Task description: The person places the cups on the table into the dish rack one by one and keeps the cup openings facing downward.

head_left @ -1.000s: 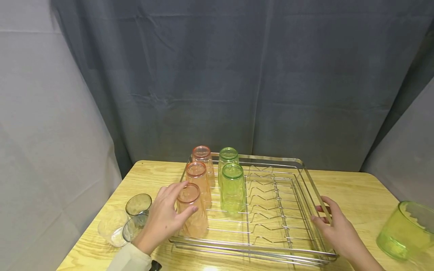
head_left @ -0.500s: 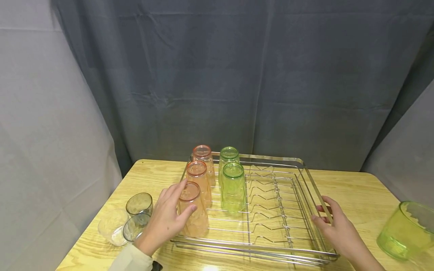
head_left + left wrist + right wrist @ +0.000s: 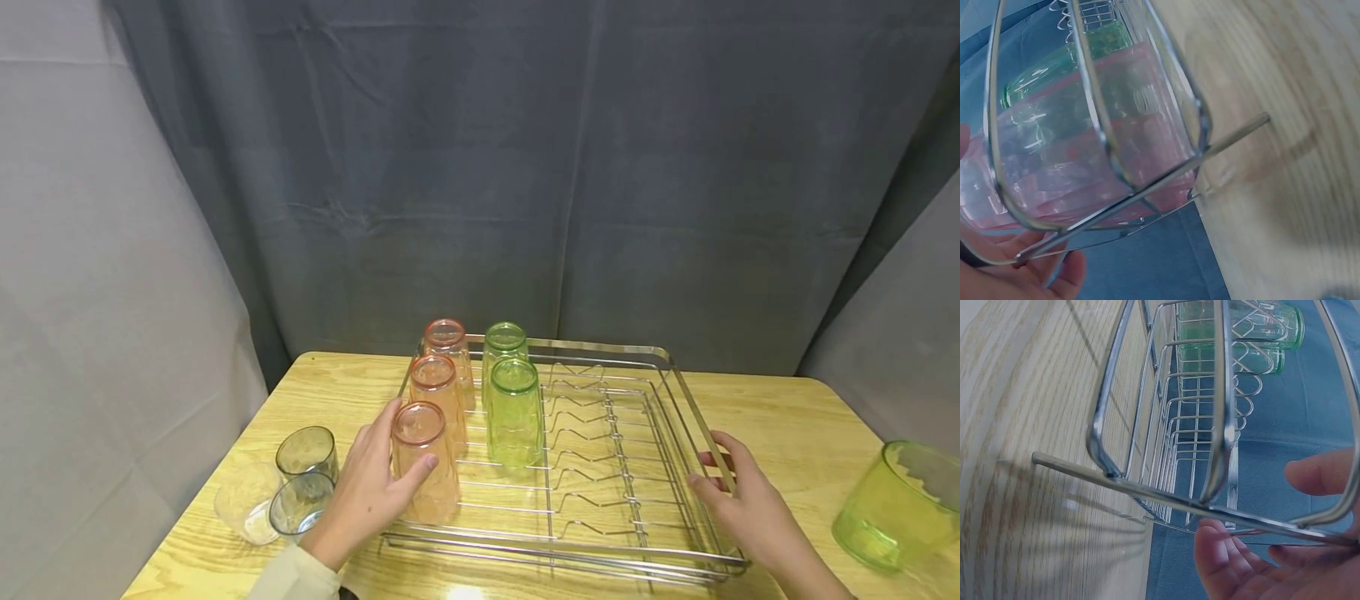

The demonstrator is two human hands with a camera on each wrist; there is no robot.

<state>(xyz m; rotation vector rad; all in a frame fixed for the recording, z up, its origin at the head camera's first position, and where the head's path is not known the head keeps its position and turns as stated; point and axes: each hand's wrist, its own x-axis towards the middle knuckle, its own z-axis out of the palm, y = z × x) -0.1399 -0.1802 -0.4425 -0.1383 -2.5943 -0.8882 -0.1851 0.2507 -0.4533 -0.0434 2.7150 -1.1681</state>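
Observation:
A chrome wire dish rack [image 3: 592, 546] stands on a wooden table with upturned glasses in its left half. My left hand [image 3: 367, 492] is at its left rim, thumb across the front orange glass [image 3: 423, 475] and fingers outside the wires. In the left wrist view those fingers [image 3: 1041, 269] curl beyond the rim; the thumb is mostly cut off. My right hand [image 3: 746, 500] grips the right rim, thumb inside and fingers outside. Behind the front glass stand two orange glasses [image 3: 435, 392], with two green glasses [image 3: 516, 417] beside them.
Left of the rack stand a brown-tinted glass [image 3: 307, 454], a grey-blue glass [image 3: 300, 504] and a clear glass [image 3: 247, 508]. A large yellow-green glass vessel [image 3: 892, 508] stands at the far right. A dark curtain [image 3: 480, 183] hangs behind the table [image 3: 780, 408].
The left index finger has shifted from beside the front orange glass's top outward to the rack's left rim. The right hand holds its place; the rack and glasses have barely moved.

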